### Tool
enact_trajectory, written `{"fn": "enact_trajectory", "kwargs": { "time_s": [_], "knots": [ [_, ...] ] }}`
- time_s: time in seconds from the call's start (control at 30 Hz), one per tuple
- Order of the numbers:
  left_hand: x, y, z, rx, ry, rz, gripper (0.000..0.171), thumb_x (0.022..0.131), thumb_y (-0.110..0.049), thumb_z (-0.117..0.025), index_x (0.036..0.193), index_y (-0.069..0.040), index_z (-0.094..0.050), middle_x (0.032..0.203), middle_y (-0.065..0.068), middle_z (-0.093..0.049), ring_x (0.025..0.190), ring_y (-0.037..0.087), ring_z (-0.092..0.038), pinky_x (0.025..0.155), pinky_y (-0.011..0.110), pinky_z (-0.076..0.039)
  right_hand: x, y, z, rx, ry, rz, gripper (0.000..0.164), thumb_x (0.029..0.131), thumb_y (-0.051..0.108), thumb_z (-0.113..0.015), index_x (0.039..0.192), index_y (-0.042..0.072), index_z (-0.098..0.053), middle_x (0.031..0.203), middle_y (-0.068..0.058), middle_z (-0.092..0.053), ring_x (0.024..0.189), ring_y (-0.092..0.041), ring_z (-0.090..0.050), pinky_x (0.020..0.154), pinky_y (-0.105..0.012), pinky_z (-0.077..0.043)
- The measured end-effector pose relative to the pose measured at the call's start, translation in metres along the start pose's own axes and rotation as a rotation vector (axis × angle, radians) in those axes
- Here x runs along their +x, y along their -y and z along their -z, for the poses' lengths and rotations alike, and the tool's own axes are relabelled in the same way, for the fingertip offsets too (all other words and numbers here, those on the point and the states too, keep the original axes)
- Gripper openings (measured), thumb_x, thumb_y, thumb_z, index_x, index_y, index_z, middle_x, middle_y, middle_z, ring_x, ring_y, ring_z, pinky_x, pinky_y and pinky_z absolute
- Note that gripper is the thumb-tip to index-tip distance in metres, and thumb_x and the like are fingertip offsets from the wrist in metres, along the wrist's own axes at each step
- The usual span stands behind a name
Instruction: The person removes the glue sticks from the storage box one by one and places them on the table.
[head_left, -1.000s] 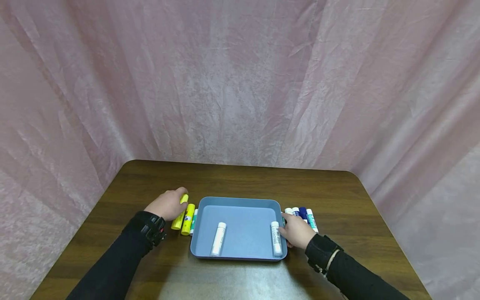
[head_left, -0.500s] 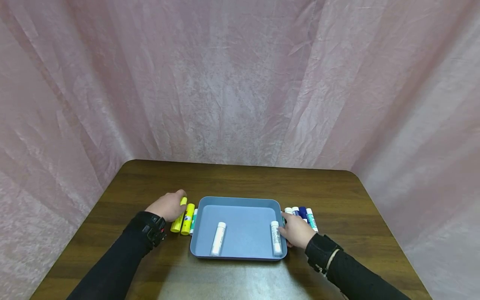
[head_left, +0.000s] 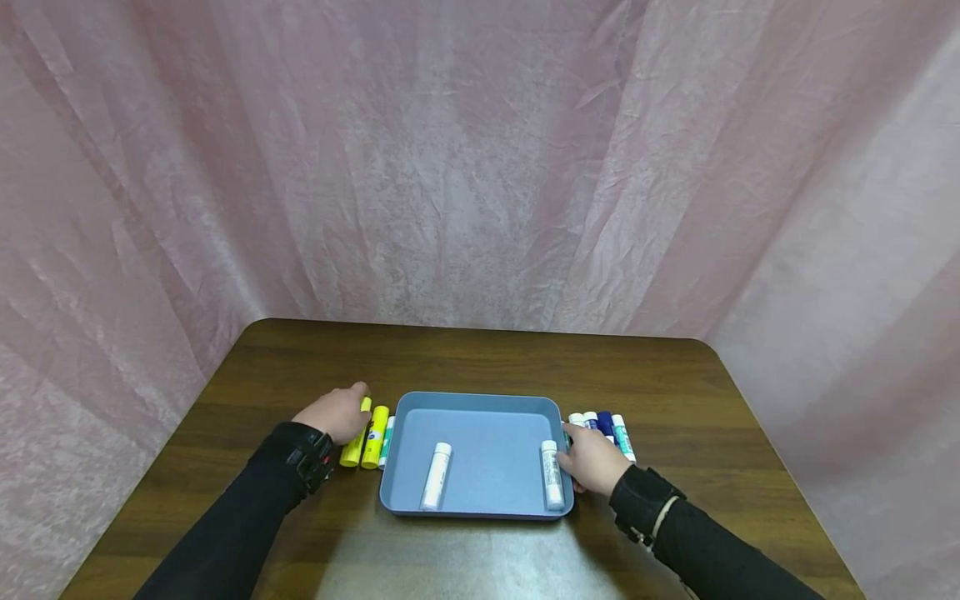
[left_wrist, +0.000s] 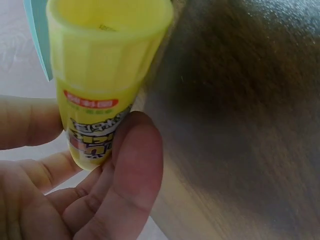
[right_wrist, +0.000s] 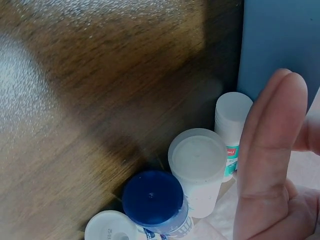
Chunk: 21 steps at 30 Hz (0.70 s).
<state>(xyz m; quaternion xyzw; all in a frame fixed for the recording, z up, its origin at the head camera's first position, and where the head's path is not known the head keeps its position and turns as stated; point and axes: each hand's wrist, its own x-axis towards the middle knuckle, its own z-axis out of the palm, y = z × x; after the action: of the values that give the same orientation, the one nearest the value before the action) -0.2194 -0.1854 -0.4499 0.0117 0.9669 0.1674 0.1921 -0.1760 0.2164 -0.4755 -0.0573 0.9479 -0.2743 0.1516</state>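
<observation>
My left hand pinches a yellow glue stick between thumb and fingers, left of the blue tray. Close beside it lies a second yellow glue stick, then a white and green one along the tray's left side. At the tray's right rim, my right hand reaches over the edge with its fingers straight. Its thumb is near a white glue stick in the tray. Another white glue stick lies slanted in the tray's left half.
Right of the tray runs a row of several glue sticks, among them one with a dark blue cap, a white-capped one and a smaller green-labelled one. The wooden table ends at a pink curtain.
My left hand has drawn slightly toward the front with the yellow glue stick, bringing it more level with its yellow neighbour. The right hand and the tray stay put.
</observation>
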Motion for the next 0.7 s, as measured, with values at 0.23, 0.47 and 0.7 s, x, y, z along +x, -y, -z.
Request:
{"fn": "enact_trajectory", "kwargs": {
  "time_s": [0.23,0.47,0.7],
  "knots": [
    [-0.0010,-0.0014,-0.0008,0.015,0.022,0.009,0.048,0.103,-0.019,-0.050,0.146,0.001,-0.042,0.120,0.024,-0.065,0.091,0.026,-0.062,0.082,0.046,-0.054,0.0001,0.0006,0.0008,0.004,0.006,-0.003,0.058,0.098,0.012,-0.063,0.148,-0.007,-0.044,0.055,-0.002,-0.059,0.046,-0.015,-0.059,0.046,-0.027,-0.043],
    [0.0037,-0.0004,-0.0039,0.016,0.047,0.036,0.051,0.103,-0.019,-0.050,0.148,0.002,-0.040,0.127,0.027,-0.062,0.094,0.029,-0.062,0.087,0.050,-0.053,0.0018,-0.0013,0.0001,0.018,0.013,-0.010,0.058,0.098,0.014,-0.064,0.149,-0.006,-0.044,0.056,-0.002,-0.059,0.046,-0.015,-0.058,0.046,-0.027,-0.043],
    [0.0054,-0.0008,-0.0061,0.020,0.052,0.031,0.050,0.103,-0.017,-0.049,0.148,0.002,-0.040,0.123,0.026,-0.064,0.093,0.028,-0.062,0.086,0.049,-0.054,0.0017,-0.0024,-0.0004,0.018,0.016,-0.016,0.059,0.098,0.014,-0.064,0.149,-0.006,-0.043,0.056,-0.003,-0.059,0.046,-0.015,-0.057,0.047,-0.027,-0.044]
  ]
}}
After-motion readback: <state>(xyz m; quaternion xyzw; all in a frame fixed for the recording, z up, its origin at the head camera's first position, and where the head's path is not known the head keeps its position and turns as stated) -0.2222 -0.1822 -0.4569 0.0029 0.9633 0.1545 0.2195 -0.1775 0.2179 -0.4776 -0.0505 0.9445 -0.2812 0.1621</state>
